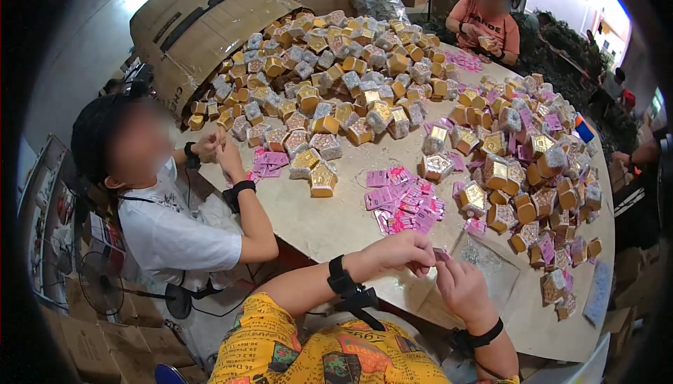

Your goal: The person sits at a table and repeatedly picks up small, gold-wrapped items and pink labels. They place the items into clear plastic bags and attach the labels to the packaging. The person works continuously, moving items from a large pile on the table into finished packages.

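Left hand (pixel 398 252) and right hand (pixel 465 290): fingertip grip closed on a small pink tag (pixel 441 253), mostly hidden, above the table (pixel 322 223). Pink card pile (pixel 403 200) just beyond; gold glittery ornaments (pixel 508 177) right.

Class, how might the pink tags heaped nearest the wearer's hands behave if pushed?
The pink tags look thin and flat, so they're probably light and slightly bendable. Lying loosely overlapped, they would likely slide and spread rather than roll.
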Demonstrator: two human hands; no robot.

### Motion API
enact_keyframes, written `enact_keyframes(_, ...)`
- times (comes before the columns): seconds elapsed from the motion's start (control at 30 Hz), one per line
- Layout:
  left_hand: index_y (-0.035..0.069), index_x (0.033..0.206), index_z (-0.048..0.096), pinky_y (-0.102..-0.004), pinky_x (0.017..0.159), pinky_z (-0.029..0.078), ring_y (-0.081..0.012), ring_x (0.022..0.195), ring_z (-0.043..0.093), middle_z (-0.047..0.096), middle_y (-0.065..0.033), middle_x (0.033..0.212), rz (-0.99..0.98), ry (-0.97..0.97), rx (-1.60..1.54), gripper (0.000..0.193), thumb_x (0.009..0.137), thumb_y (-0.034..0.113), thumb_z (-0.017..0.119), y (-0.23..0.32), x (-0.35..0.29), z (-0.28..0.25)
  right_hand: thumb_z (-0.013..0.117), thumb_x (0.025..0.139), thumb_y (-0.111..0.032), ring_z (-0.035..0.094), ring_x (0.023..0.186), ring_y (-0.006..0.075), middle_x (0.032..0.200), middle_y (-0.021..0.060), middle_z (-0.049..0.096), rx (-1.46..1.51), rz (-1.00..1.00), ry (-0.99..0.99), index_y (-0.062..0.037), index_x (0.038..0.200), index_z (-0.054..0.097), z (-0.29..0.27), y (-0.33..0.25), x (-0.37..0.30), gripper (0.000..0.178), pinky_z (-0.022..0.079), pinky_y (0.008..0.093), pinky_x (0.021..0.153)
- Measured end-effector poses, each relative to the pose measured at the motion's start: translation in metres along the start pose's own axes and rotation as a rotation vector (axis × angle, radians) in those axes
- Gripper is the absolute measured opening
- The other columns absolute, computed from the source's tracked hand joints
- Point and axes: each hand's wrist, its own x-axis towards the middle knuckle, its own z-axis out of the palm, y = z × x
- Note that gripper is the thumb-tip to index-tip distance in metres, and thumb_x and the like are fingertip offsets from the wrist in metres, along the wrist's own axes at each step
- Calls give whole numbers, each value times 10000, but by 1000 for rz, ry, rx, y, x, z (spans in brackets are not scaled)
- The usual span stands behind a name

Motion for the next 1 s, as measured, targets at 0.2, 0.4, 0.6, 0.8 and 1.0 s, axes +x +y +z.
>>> enact_keyframes(0.2, 36, 938, 631, -431, 725, 530, -342, 882, 634, 593, -186, 965, 237, 1022, 1497, 347, 812, 355, 684, 41, -18, -68, 638, 673, -11, 563, 577, 246, 667, 81, 509, 155, 216, 145, -19, 878, 598, -11, 9, -11, 209, 463, 355, 501)
enact_keyframes(0.4, 6, 1054, 620, -423, 765, 542, -346, 909, 646, 551, -197, 1088, -127, 1086, 1564, 497, 757, 381, 753, 28, -31, -154, 660, 647, -12, 556, 547, 255, 641, 78, 512, 177, 234, 205, -26, 874, 596, -9, 9, -12, 236, 456, 353, 477)
enact_keyframes(0.6, 0, 962, 615, -440, 813, 529, -351, 1026, 576, 525, -183, 1096, -99, 1164, 1450, 398, 678, 203, 806, 17, -29, -164, 649, 697, -33, 561, 562, 272, 669, 97, 527, 206, 270, 185, -33, 847, 584, -8, 9, -17, 164, 463, 366, 485)
enact_keyframes(0.8, -14, 977, 642, -429, 821, 521, -350, 986, 591, 563, -176, 1063, 132, 1173, 1201, 381, 681, 187, 773, 15, -39, -159, 663, 694, 33, 575, 578, 290, 691, 109, 556, 285, 351, 236, -33, 855, 577, -11, 12, -24, 194, 469, 374, 506)
enact_keyframes(1.0, 24, 1203, 586, -364, 795, 545, -232, 930, 651, 639, -116, 1112, 202, 787, 82, 457, 813, 206, 738, 21, -39, -147, 669, 702, 21, 570, 587, 291, 703, 117, 553, 337, 378, 245, -29, 839, 582, -8, 10, -18, 170, 477, 380, 529)
